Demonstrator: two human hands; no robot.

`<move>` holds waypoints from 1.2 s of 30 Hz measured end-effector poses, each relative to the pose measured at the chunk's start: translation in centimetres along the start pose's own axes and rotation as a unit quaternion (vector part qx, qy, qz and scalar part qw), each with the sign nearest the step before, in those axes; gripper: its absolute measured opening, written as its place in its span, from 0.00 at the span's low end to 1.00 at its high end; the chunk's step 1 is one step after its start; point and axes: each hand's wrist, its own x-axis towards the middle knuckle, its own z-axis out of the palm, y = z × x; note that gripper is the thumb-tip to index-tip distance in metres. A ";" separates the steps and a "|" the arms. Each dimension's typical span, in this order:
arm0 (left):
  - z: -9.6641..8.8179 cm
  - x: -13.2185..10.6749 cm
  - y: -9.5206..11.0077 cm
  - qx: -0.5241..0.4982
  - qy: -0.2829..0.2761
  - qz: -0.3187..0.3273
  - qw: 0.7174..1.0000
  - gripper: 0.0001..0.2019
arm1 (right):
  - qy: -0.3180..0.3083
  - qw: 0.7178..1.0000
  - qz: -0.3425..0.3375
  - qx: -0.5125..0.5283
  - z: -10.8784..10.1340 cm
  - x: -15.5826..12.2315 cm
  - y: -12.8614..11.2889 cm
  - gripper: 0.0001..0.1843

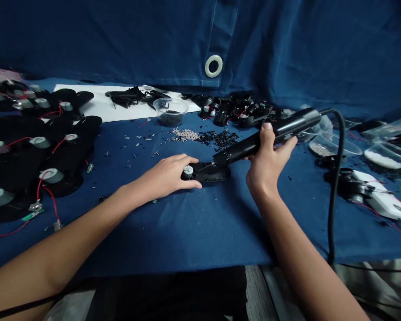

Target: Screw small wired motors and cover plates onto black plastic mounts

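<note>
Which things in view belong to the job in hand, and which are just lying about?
Job in hand:
- corded black tool, in the right hand
- black casing, held by the left hand
- white-topped round part at its end

Untouched, seemingly just lying about:
- white sheet
- white oblong object

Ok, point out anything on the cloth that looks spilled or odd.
Pale bits and black bits lie loose on the cloth by the tub, some scattered leftward. With a tub so close, they look spilled, though perhaps heaped deliberately.
</note>
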 end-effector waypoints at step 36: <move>0.7 0.4 -0.7 0.024 0.011 0.035 0.999 0.26 | -0.215 0.975 -0.059 -0.012 4.3 -2.2 -7.6 0.33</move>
